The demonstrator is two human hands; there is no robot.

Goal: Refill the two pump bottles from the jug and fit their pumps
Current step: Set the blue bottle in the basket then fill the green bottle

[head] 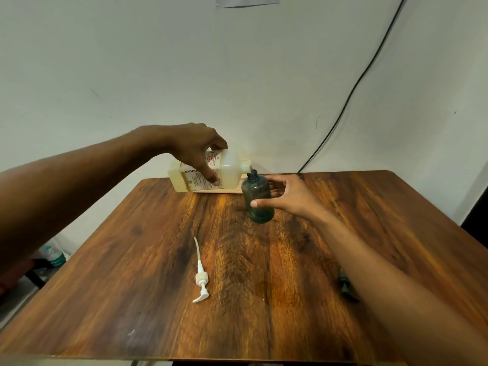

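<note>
My left hand (196, 151) grips a translucent white jug (227, 170) with a printed label, tipped on its side above the far part of the wooden table (132, 260). The jug's spout touches the open neck of a dark green-grey bottle (257, 198). My right hand (285, 196) is wrapped around that bottle, holding it slightly tilted on the table. A white pump (201, 278) with its long tube lies loose on the table nearer to me. A dark pump (346, 285) lies at the right, partly hidden by my right forearm. No second bottle is visible.
A light board or tray (211, 191) sits under the jug at the table's far edge against the wall. A black cable (351, 93) hangs down the wall to the right. A plastic water bottle (54, 256) stands on the floor at left.
</note>
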